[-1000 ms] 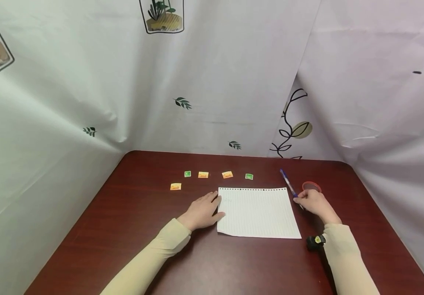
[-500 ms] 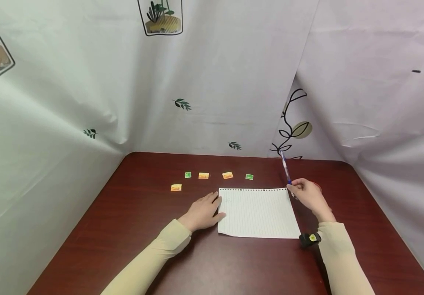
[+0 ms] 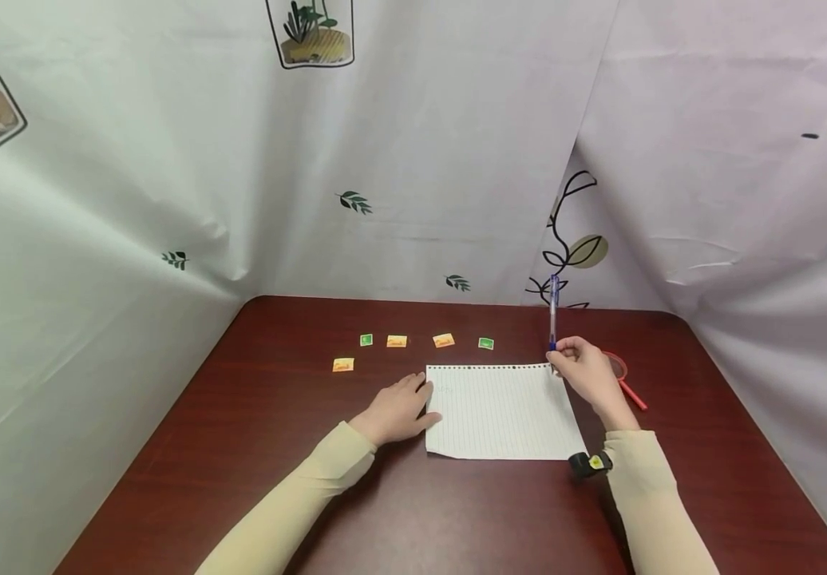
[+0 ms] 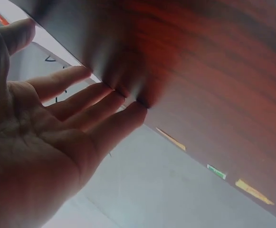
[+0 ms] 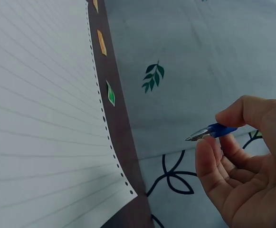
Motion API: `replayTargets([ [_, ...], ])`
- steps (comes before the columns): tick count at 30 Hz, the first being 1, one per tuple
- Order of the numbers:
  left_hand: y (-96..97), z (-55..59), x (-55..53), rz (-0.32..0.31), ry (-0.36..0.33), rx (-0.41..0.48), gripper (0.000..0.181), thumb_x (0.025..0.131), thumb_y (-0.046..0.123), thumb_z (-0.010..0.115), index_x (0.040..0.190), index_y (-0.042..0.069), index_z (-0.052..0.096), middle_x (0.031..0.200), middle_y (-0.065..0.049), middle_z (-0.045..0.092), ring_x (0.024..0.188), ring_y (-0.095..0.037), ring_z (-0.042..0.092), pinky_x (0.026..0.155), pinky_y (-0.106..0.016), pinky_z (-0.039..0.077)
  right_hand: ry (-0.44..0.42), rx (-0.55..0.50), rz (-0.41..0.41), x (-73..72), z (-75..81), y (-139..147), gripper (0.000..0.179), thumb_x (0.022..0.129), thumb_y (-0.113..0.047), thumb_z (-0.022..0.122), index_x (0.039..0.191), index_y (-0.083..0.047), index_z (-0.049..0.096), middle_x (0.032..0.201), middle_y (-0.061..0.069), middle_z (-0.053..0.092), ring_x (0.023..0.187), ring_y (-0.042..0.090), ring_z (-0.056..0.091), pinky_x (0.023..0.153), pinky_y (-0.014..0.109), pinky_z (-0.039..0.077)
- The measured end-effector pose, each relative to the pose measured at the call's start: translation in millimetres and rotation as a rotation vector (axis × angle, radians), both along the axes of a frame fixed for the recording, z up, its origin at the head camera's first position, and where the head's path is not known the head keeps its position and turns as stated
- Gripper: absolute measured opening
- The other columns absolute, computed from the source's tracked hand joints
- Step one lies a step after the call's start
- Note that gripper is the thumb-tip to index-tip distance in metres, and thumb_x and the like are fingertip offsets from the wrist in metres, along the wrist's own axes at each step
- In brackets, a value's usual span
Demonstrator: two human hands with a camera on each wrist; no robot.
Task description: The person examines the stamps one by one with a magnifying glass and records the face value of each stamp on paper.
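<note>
A lined sheet of paper [image 3: 503,415] with punched holes along its far edge lies on the dark red table. At its left edge rests my left hand [image 3: 394,410], fingers stretched out and fingertips touching the sheet and table. My right hand [image 3: 586,375] pinches a blue ballpoint pen [image 3: 553,307] near its tip, above the sheet's far right corner. The pen stands nearly upright in the head view. In the right wrist view its metal point shows between thumb and fingers, apart from the paper.
A red-rimmed magnifying glass [image 3: 632,394] lies right of my right hand, partly hidden by it. Beyond the paper are several small stamps, among them a green one [image 3: 486,343] and an orange one [image 3: 342,365]. A printed curtain [image 3: 413,160] hangs behind the table.
My right hand has lifted the pen off the table and moved left to the paper's corner, tilting the pen upright. The magnifying glass's handle has come into view. My left hand stays put.
</note>
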State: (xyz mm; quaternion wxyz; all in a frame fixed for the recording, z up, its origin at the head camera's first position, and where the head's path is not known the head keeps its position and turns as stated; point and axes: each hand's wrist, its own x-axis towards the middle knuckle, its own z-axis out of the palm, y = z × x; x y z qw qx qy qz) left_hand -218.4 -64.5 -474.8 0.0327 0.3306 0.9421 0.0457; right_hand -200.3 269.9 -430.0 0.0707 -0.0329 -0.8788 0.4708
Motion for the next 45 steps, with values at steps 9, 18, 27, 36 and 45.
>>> replayTargets([
  [9,1.1,1.0,0.6,-0.021,0.048,-0.041,0.065,0.101,0.049,0.055,0.144,-0.001,0.053,0.147,-0.025,0.049,0.137,-0.037,0.047,0.105,-0.048,0.046,-0.016,-0.032,-0.010,-2.7,-3.4,-14,0.026,0.095,-0.017,0.060,0.110,0.004,0.058,0.091,0.012,0.064,0.076,0.019,0.066,0.074,0.031,0.055],
  [18,1.3,0.9,1.4,-0.026,0.076,-0.050,0.065,0.101,0.049,0.054,0.143,0.000,0.054,0.147,-0.024,0.050,0.136,-0.036,0.048,0.105,-0.047,0.046,-0.014,-0.077,0.004,-5.0,-7.1,-28,0.025,0.095,-0.018,0.061,0.110,0.002,0.058,0.094,0.012,0.066,0.080,0.018,0.071,0.084,0.038,0.057],
  [27,1.9,2.1,2.2,-0.022,0.066,-0.055,0.065,0.102,0.049,0.054,0.144,0.000,0.053,0.147,-0.024,0.049,0.137,-0.036,0.048,0.105,-0.047,0.046,-0.009,-0.192,0.007,-5.7,-19.6,-45,0.022,0.095,-0.013,0.059,0.111,0.001,0.056,0.099,0.017,0.069,0.084,0.016,0.071,0.087,0.045,0.057],
  [36,1.6,2.1,2.5,-0.021,0.072,-0.058,0.065,0.102,0.049,0.054,0.144,0.000,0.053,0.148,-0.024,0.049,0.137,-0.036,0.047,0.105,-0.047,0.046,0.010,-0.296,0.015,-8.4,-30.4,-61,0.014,0.094,-0.007,0.061,0.104,0.001,0.054,0.098,0.020,0.069,0.081,0.016,0.070,0.082,0.041,0.059],
  [45,1.6,1.5,3.3,-0.014,0.063,-0.059,0.065,0.102,0.049,0.054,0.145,0.000,0.052,0.149,-0.023,0.048,0.138,-0.036,0.047,0.105,-0.047,0.045,0.016,-0.282,0.027,-13.8,-42.7,-76,0.011,0.090,-0.004,0.063,0.098,0.002,0.057,0.090,0.012,0.068,0.080,0.014,0.068,0.074,0.027,0.057],
])
